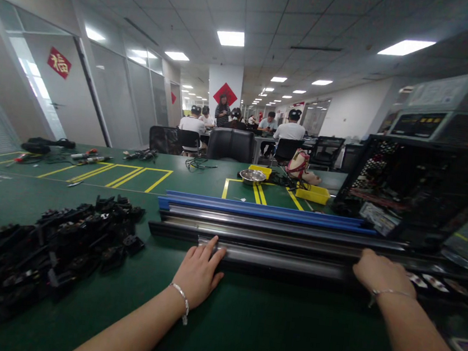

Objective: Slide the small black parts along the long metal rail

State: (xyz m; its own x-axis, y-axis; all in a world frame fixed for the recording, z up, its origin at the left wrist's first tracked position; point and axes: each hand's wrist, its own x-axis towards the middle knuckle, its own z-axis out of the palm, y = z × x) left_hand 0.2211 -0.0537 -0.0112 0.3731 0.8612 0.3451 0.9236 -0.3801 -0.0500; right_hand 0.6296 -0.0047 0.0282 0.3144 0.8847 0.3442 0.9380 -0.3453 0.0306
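My left hand (199,270) rests with spread fingers on the left end of the nearest black rail (283,262). At that rail's right end is my right hand (383,274), its fingers curled round the edge; how firmly they hold it is hard to see. Behind the near rail lie another long dark rail (252,238), a shiny grey one (279,226) and a blue one (267,211), roughly parallel and side by side on the green table.
Black parts (78,242) form a heap at the left. An open computer case (431,186) stands at the right. Further back are a metal bowl (252,175), a yellow tray (313,194), cables and tools. Several people sit beyond the table.
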